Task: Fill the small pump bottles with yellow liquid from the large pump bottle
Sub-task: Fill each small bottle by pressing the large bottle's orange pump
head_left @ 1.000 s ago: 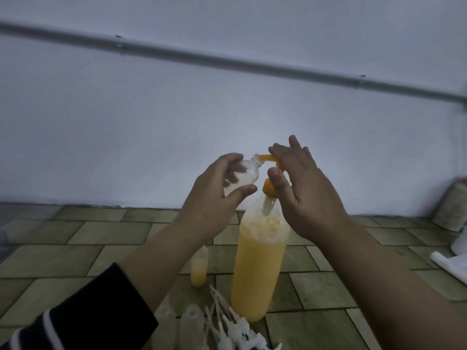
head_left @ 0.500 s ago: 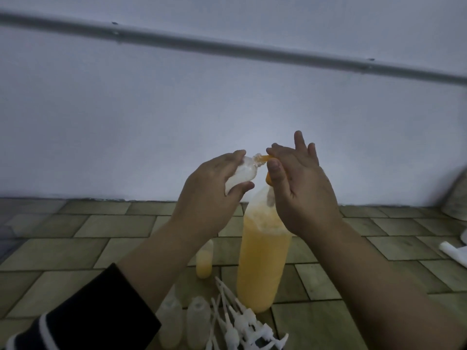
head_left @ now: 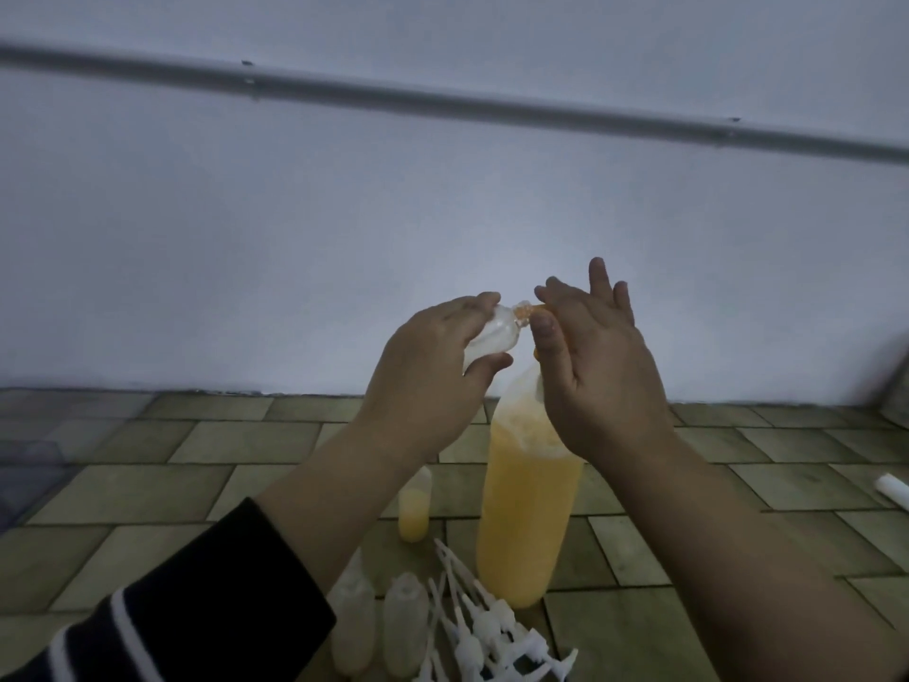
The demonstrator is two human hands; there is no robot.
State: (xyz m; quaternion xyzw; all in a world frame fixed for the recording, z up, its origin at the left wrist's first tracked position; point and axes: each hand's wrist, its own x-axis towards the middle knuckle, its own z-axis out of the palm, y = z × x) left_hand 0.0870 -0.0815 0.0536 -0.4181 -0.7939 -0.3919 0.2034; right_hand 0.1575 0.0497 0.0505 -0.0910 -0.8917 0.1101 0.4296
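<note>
The large pump bottle (head_left: pixel 526 509) stands on the tiled floor, mostly full of yellow liquid. My right hand (head_left: pixel 600 376) lies over its orange pump head with fingers nearly straight and the thumb along the front. The orange nozzle (head_left: pixel 529 310) points left into the mouth of a small clear bottle (head_left: pixel 492 337). My left hand (head_left: pixel 433 381) grips that small bottle, tilted, between thumb and fingers. Most of the pump head is hidden under my right hand.
A small bottle (head_left: pixel 414 509) partly filled with yellow liquid stands left of the large one. Two empty small bottles (head_left: pixel 351 617) (head_left: pixel 406 622) and a pile of white pump tops (head_left: pixel 492 632) lie near me. A white object (head_left: pixel 893 489) lies at the right edge.
My right hand has pressed the orange pump head lower, so less of it shows. The small bottle stays at the nozzle in my left hand.
</note>
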